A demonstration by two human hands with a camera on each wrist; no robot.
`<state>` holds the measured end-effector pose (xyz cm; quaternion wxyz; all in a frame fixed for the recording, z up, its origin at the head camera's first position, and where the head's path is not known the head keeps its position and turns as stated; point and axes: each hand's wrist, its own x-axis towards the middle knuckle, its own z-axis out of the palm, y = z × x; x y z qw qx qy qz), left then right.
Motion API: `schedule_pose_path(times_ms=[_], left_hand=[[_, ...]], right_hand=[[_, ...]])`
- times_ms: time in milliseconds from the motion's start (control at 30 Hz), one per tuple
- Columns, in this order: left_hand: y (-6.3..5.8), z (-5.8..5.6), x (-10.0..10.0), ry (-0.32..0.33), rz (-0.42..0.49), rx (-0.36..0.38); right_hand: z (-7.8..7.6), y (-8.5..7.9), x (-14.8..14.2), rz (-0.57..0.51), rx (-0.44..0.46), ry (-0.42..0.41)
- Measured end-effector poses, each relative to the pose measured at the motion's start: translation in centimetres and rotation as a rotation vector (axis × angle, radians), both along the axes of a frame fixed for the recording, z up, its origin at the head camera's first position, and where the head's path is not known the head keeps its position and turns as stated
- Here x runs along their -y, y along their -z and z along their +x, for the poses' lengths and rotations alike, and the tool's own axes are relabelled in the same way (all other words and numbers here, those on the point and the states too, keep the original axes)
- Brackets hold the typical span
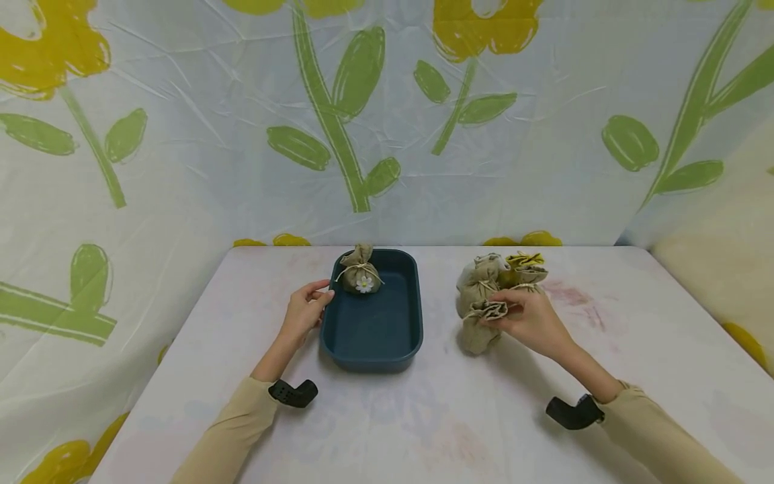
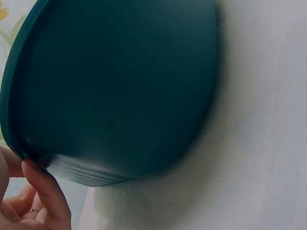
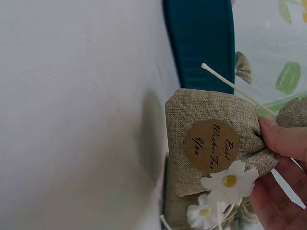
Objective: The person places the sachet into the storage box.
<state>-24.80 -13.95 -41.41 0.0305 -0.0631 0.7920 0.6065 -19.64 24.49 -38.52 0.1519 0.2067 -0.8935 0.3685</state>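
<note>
On the left, my left hand (image 1: 304, 310) grips the rim of a dark teal rectangular basin (image 1: 373, 365), thumb and fingers at its edge in the left wrist view. Inside the basin's far left corner stands a brown cloth sachet (image 1: 355, 282) with a white flower. My right hand (image 1: 537, 324) pinches another burlap sachet (image 3: 211, 106) by its gathered neck. That sachet hangs slightly above the table, bearing a round "Best Wishes For You" label (image 3: 212, 146), a white daisy (image 3: 229, 181) and a cream cord.
Behind the held sachet, several more sachets cluster on the table, including a brown one (image 1: 482, 274) and one with a yellow top (image 1: 523, 261). A pale cloth covers the table (image 1: 387, 430). A flower-printed curtain (image 1: 387, 121) hangs behind its far edge.
</note>
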Motion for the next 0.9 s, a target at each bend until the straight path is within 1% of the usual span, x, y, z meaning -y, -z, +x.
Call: schedule_pose_path(times_ms=[300, 433, 600, 733, 900], left_hand=[[0.1, 0.1, 0.0, -0.006, 0.022, 0.001], [0.2, 0.1, 0.1, 0.001, 0.024, -0.006], [0.3, 0.0, 0.1, 0.001, 0.019, -0.014], [0.3, -0.1, 0.1, 0.000, 0.008, -0.011], [0.1, -0.2, 0.1, -0.004, 0.006, -0.017]], right_hand=[[-0.1, -1.7, 1.4, 0.011, -0.027, 0.033], [-0.2, -2.6, 2.2, 0.017, -0.069, 0.052], [-0.8, -3.3, 3.4, -0.022, -0.102, 0.020], [-1.2, -3.6, 4.4, -0.059, -0.086, -0.006], [-1.9, -4.5, 5.8, -0.086, -0.092, -0.036]])
